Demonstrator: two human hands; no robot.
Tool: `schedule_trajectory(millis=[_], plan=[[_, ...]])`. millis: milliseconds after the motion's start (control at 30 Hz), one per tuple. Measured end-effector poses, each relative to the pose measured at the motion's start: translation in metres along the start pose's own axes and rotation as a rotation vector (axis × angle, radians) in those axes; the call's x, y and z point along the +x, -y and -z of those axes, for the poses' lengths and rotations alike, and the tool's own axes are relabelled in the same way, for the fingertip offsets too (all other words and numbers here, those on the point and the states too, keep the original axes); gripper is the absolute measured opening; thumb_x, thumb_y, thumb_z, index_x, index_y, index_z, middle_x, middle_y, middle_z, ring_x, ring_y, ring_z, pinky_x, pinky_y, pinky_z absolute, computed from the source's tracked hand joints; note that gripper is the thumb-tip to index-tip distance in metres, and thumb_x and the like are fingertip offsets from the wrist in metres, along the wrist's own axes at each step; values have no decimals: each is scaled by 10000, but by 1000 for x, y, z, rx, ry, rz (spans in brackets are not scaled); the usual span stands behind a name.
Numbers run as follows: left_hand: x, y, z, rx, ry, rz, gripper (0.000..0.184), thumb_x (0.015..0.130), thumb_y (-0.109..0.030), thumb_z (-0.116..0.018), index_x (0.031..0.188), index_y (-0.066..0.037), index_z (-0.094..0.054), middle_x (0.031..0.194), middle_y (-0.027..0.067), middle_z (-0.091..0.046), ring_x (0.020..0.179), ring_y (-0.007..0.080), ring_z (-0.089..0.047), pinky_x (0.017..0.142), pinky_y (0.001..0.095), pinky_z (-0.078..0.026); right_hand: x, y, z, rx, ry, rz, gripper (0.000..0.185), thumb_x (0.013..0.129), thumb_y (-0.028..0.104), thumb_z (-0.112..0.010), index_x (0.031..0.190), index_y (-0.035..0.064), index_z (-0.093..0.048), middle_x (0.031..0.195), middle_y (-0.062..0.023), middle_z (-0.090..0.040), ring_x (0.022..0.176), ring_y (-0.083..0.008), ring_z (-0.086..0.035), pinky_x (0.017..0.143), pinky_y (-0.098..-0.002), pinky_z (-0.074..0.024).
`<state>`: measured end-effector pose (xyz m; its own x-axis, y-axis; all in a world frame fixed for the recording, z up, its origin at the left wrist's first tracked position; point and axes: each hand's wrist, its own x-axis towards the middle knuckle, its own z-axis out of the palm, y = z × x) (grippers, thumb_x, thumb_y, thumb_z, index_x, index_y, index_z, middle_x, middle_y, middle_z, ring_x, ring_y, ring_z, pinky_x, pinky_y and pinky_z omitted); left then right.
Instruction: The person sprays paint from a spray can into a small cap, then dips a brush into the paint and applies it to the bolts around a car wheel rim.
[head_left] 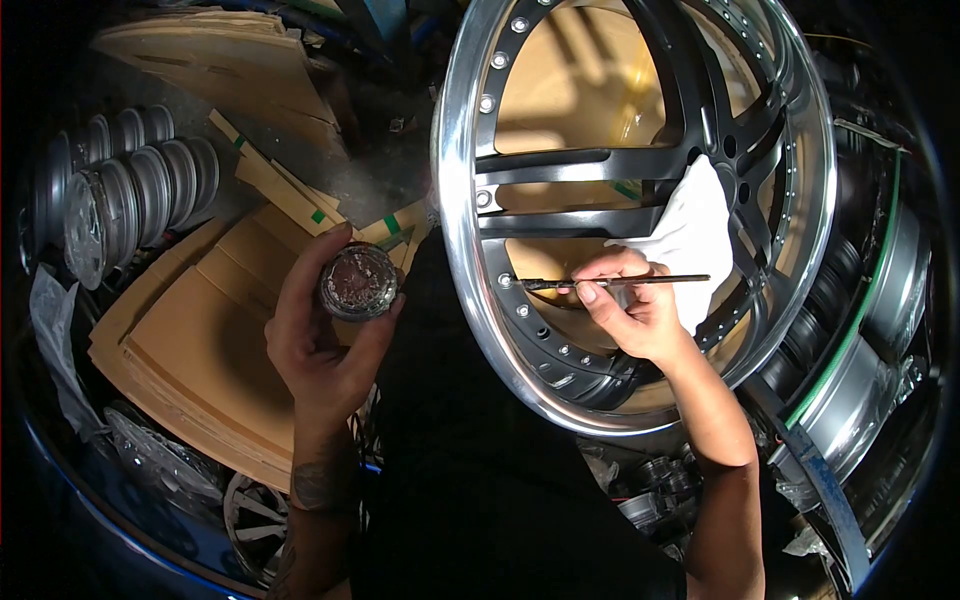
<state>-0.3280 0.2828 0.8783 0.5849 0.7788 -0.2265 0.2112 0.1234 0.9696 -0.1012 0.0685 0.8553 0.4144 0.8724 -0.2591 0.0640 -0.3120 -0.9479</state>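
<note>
Between the thumb and fingers of my left hand [325, 335] is a small round jar [359, 282], its dark, smeared inside facing up. My right hand [630, 305] pinches a thin brush [650, 281], held roughly level and pointing left. The brush tip is at a bolt [506, 281] on the black inner ring of a large wheel rim [458, 180]; whether it touches cannot be told. The rim has a polished outer lip and black spokes [570, 165]. A white cloth [688, 225] lies over the spokes, partly behind my right hand.
Flattened cardboard [215, 340] lies at the left, with more sheets [220, 75] above it. Several silver wheels [150, 190] stand in rows at the far left. Other rims [865, 400] are stacked at the right behind a green-edged bar [850, 330]. A spoked wheel [255, 525] sits at the lower left.
</note>
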Motion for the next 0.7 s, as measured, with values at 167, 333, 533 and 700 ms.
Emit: schedule_trajectory(millis=[167, 333, 533, 700], plan=[[0, 2, 0, 9, 5, -27, 632, 775, 112, -750, 1363, 70, -523, 1184, 155, -670, 1057, 197, -690, 937, 313, -558, 0, -2, 3, -47, 6, 21, 99, 935, 70, -709, 1013, 16, -682, 859, -64, -707, 747, -138, -654, 662, -282, -510], [-1, 3, 0, 23, -8, 8, 632, 775, 106, -754, 1363, 69, -524, 1181, 150, -671, 1067, 189, -683, 941, 310, -554, 1, 0, 2, 8, 23, 11, 107, 940, 64, -701, 1026, 7, -675, 881, -80, -713, 779, -146, -681, 685, -284, -528], [-2, 7, 0, 14, -36, -18, 635, 773, 113, -752, 1363, 72, -522, 1174, 140, -669, 1055, 179, -680, 938, 307, -546, 0, 2, 3, 20, 9, 8, 113, 949, 49, -683, 1046, -5, -663, 905, -96, -710, 859, -162, -718, 757, -287, -561], [0, 1, -2, -41, -37, -1, 665, 776, 121, -742, 1389, 70, -490, 1154, 133, -665, 1051, 185, -676, 934, 315, -542, 0, 8, 3, 190, -34, -15, 92, 960, 10, -651, 1047, -19, -647, 961, -92, -700, 910, -184, -724, 814, -312, -583]])
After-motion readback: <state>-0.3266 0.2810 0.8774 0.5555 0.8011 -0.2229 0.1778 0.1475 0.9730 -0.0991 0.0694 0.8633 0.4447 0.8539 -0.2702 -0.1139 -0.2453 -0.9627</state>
